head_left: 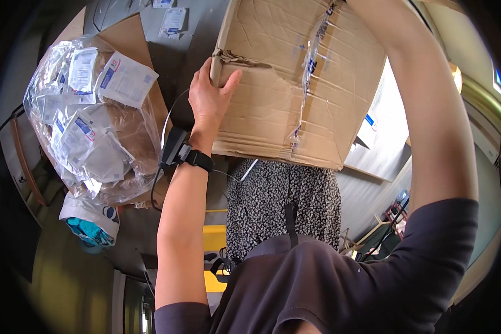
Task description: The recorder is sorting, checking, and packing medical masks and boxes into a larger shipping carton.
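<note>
Head view, taped carton: you have the brown cardboard carton (256, 111) directly ahead, its near edge in front of your patterned trousers (284, 200).
Left hand: your left hand (208, 103) rests on the carton's left edge, thumb spread away from the fingers, pinching nothing; the placement seems to steady that side.
Right hand: out of view beyond the top; you leave its finger state untellable. Your right forearm (434, 106) arches past the far right corner, probably for opposite support.
Tear: ragged cardboard (242, 59) beside your left fingertips.
Lined box: at left, a clear plastic bag (145, 125) holds white packets (127, 80), presumably to contain them.
</note>
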`<act>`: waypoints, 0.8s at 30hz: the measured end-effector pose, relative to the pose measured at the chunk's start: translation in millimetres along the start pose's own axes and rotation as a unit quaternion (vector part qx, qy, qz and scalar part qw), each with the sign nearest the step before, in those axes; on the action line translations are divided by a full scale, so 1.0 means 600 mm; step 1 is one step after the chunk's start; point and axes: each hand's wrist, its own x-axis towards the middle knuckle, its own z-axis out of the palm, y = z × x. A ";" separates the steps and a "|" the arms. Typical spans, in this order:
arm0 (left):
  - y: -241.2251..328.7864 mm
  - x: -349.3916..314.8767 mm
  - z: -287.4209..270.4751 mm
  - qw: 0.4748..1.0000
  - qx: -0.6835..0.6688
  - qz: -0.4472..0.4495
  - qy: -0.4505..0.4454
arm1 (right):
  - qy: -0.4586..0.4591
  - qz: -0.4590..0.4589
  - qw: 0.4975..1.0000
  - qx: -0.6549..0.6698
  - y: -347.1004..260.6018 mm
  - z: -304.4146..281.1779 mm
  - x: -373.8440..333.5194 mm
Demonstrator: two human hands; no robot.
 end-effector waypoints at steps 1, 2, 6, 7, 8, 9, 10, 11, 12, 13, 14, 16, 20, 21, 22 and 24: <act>0.003 0.000 0.001 1.000 -0.003 -0.007 -0.006 | -0.004 0.007 1.000 0.010 0.001 0.003 -0.006; 0.006 -0.001 0.003 1.000 -0.006 -0.014 -0.011 | -0.008 0.012 1.000 0.017 0.002 0.005 -0.007; -0.001 0.002 0.013 1.000 -0.011 0.002 -0.006 | -0.017 0.030 0.998 0.051 0.006 0.012 -0.015; -0.001 0.003 0.015 1.000 -0.013 0.007 -0.002 | -0.018 0.033 0.998 0.058 0.007 0.014 -0.016; 0.001 0.003 0.015 1.000 -0.015 -0.002 -0.014 | -0.021 0.036 0.997 0.063 0.009 0.015 -0.016; 0.003 0.004 0.011 1.000 -0.017 -0.011 -0.023 | -0.020 0.038 0.996 0.072 0.010 0.017 -0.011; 0.005 0.005 0.005 0.999 -0.019 -0.020 -0.031 | -0.019 0.040 0.996 0.081 0.013 0.017 -0.005; 0.005 0.001 0.002 0.999 -0.024 -0.014 -0.029 | -0.018 0.042 0.995 0.090 0.017 0.016 0.004; -0.001 -0.002 -0.002 0.999 -0.029 -0.007 -0.019 | -0.014 0.040 0.994 0.100 0.018 0.014 0.019; 0.001 0.007 0.000 0.999 -0.038 0.008 -0.006 | -0.014 0.041 0.994 0.104 0.034 0.012 0.032; 0.005 0.004 -0.001 0.999 -0.036 0.001 -0.013 | -0.016 0.043 0.992 0.115 0.047 0.009 0.037; 0.005 0.002 0.001 0.999 -0.041 -0.004 -0.021 | -0.013 0.047 0.989 0.138 0.077 0.004 0.044; 0.011 -0.003 -0.009 1.000 -0.015 -0.006 -0.021 | -0.009 0.109 0.965 0.240 0.071 -0.010 0.003; 0.001 -0.005 -0.020 1.000 -0.006 -0.023 -0.014 | -0.089 0.144 0.945 0.281 0.036 -0.055 0.013; 0.009 -0.007 -0.019 0.999 -0.009 -0.026 -0.019 | -0.008 0.103 0.957 0.271 0.039 -0.065 -0.005; 0.008 -0.007 -0.016 1.000 -0.005 -0.024 -0.018 | 0.060 0.057 0.963 0.257 0.043 -0.052 -0.027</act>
